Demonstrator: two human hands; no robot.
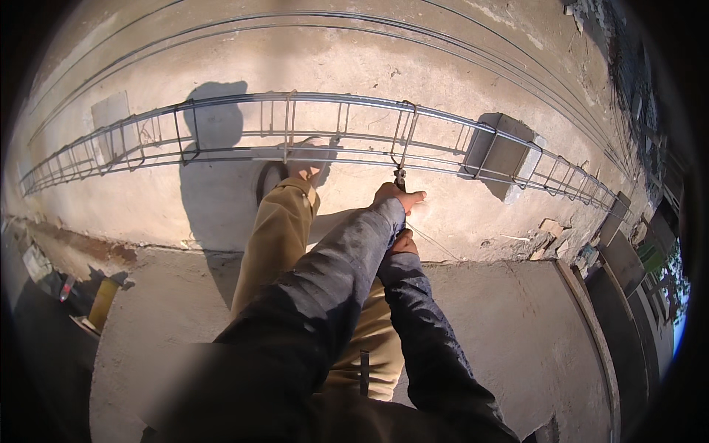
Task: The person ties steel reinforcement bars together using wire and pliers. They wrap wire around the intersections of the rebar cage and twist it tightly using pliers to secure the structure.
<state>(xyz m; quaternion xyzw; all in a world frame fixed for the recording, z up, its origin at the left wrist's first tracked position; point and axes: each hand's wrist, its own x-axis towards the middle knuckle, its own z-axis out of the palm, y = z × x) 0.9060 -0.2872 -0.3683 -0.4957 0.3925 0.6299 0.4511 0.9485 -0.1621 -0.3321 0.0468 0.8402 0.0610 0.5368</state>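
A long cage of steel rebar [244,156] with square stirrups runs across the view. Pincers [399,176] have their jaws at the lower bar, by a pair of stirrups [404,133]. My left hand [397,196] is closed around the pincers just below the jaws, its thumb pointing right. Below it, my right hand [403,242] is closed at the lower end of the dark handles; its fingers are partly hidden by my left sleeve. Thin wire-like lines [436,242] slant away to the right of my hands. Whether the jaws grip wire is too small to tell.
A concrete block [509,156] stands under the cage at right, a flat pale block [111,125] at left. Long loose bars [295,22] lie beyond. My foot [306,159] is at the cage. Broken pieces [552,227] and boards [620,258] lie right; a yellow object [103,303] left.
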